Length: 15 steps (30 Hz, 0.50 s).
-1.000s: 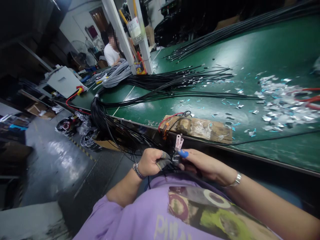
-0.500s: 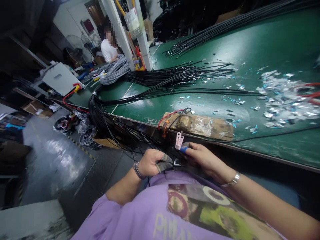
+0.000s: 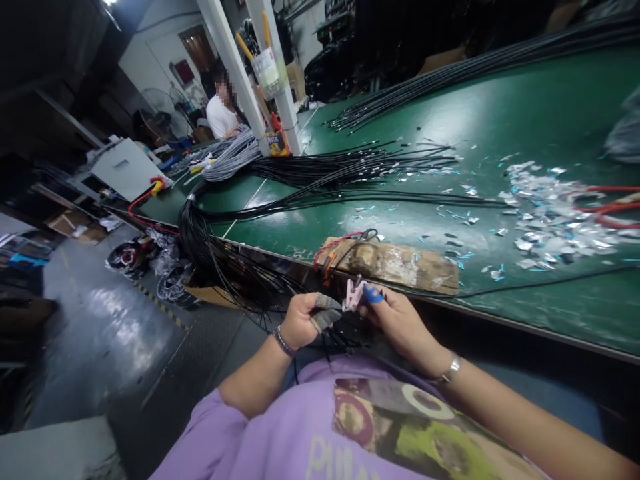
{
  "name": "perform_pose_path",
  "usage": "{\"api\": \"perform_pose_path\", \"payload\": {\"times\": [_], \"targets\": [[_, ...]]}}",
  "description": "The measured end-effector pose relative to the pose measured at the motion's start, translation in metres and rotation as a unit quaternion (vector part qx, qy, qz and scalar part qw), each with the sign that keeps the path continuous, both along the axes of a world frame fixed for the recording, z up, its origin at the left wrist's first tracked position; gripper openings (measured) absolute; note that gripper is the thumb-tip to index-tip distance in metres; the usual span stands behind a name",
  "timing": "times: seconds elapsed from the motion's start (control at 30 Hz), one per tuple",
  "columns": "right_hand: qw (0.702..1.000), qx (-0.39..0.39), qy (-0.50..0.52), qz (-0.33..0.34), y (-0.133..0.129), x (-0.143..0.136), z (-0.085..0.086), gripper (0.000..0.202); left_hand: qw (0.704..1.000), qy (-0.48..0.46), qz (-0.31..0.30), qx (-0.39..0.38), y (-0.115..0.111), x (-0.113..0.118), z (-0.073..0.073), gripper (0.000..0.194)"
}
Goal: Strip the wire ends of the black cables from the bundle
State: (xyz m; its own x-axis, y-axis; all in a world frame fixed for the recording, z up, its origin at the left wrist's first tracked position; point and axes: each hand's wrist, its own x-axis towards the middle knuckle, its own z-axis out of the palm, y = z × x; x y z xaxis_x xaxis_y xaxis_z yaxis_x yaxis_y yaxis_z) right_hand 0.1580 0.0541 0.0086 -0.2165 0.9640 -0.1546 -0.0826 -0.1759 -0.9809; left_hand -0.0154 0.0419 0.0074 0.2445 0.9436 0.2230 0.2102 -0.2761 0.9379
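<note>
My left hand (image 3: pixel 304 321), with grey coverings on the thumb and finger, is closed in a pinch on a thin black cable (image 3: pixel 326 348) that hangs below it. A small silvery end shows just past the fingertips. Facing it, my right hand (image 3: pixel 400 319), blue tape round a digit, grips a pale pink clothespin-like clip (image 3: pixel 354 293). The clip's jaws meet the silvery end; whether they are clamped on it I cannot tell. Both hands are over my lap, just off the table edge. The fingers under the clip are partly hidden.
A worn wooden block (image 3: pixel 395 261) with red and black wires lies at the edge of the green table (image 3: pixel 525 120). A black cable bundle (image 3: pixel 193 227) droops over the edge to the left. Foil scraps (image 3: pixel 555 220) litter the right. A person (image 3: pixel 221 113) is behind the white posts.
My hands have come together. The pink clip has tilted and moved down-left to the cable's silvery end, while my left hand has risen slightly towards it.
</note>
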Motion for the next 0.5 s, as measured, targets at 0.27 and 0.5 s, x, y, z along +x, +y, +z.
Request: {"api": "perform_pose_path", "payload": {"times": [0.27,0.5], "targets": [[0.968,-0.17,0.168,0.071,0.0054,-0.0087,-0.0048,0.054,1.0,-0.006,-0.004,-0.014,0.0042,0.0044,-0.0021,0.041],[0.963,-0.181,0.2,0.026,0.0059,-0.0102,-0.0029,0.052,0.999,0.0,-0.033,-0.007,0.0046,0.0064,-0.0056,0.039]]}}
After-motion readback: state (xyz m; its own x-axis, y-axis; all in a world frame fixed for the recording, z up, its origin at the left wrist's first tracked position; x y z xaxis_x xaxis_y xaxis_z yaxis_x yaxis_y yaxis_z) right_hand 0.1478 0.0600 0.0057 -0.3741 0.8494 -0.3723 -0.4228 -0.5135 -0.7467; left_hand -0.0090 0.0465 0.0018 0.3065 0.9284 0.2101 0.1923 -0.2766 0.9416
